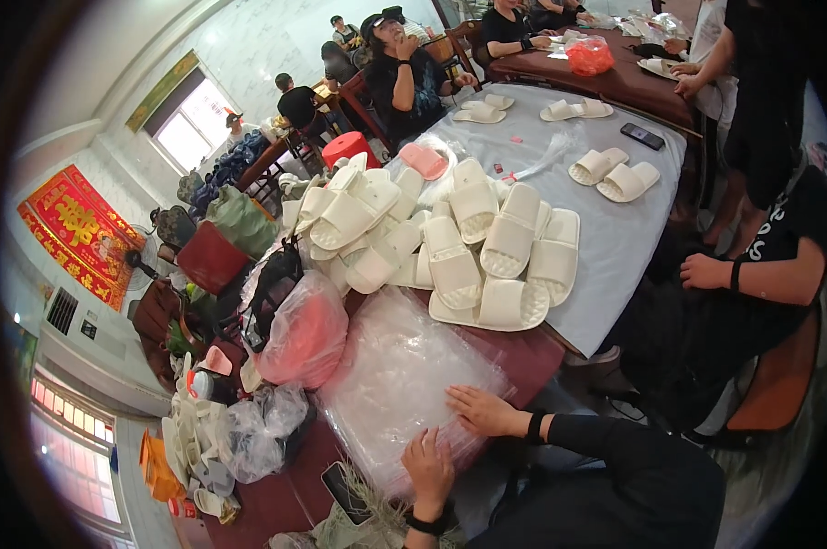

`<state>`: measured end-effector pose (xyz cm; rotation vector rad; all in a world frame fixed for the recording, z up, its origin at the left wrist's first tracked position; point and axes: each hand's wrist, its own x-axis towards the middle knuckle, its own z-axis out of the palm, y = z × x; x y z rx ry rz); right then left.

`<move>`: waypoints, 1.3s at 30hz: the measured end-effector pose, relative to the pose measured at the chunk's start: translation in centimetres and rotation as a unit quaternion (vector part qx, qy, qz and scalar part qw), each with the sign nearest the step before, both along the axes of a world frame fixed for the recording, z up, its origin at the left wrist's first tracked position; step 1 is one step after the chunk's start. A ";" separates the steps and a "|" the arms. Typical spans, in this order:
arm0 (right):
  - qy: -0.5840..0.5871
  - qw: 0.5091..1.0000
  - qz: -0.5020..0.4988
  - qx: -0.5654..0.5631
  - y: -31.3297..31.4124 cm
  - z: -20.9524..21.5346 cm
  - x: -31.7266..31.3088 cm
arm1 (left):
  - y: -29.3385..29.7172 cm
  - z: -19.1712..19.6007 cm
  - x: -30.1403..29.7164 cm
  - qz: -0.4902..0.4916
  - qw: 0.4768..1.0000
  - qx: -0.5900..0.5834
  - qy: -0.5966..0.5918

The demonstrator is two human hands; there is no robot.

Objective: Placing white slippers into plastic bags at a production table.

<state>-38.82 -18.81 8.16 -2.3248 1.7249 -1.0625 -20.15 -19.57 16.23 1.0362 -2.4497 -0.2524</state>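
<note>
Both my hands lie on a stack of clear plastic bags point(386, 357) on the dark red table. My left hand point(429, 471) rests near the stack's lower edge, its fingers stretched out. Farther right, my right hand point(480, 410) lies flat on the plastic with its fingers extended. Neither hand grips anything that shows. Just beyond the stack, a heap of cream slippers point(450, 256) spreads over the table's end and onto the white-covered table point(606, 238). One pink slipper point(424, 161) lies at the heap's far side.
Pairs of slippers point(615, 174) and a phone point(643, 136) lie on the white cover. A pink plastic bag point(306, 329), handbags and more slippers point(194, 448) crowd the left. Another phone point(345, 492) lies near my left hand. A person in black point(743, 274) sits close at right; others sit beyond.
</note>
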 end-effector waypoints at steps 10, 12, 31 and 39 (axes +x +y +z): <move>0.015 1.000 0.010 0.014 0.0 -0.1 0.4 | 0.1 -6.0 -1.5 0.117 0.990 -0.021 -0.081; -0.009 1.000 0.003 0.025 0.3 -0.6 0.3 | 0.6 -6.2 -1.4 0.114 0.989 -0.025 -0.094; -0.074 0.938 -0.317 -0.120 -4.7 5.5 -13.1 | 0.5 -7.1 -2.4 0.130 0.987 -0.039 -0.092; 0.062 0.862 -0.501 0.038 -4.8 4.6 -25.9 | 0.9 -7.1 -2.0 0.142 0.985 -0.053 -0.084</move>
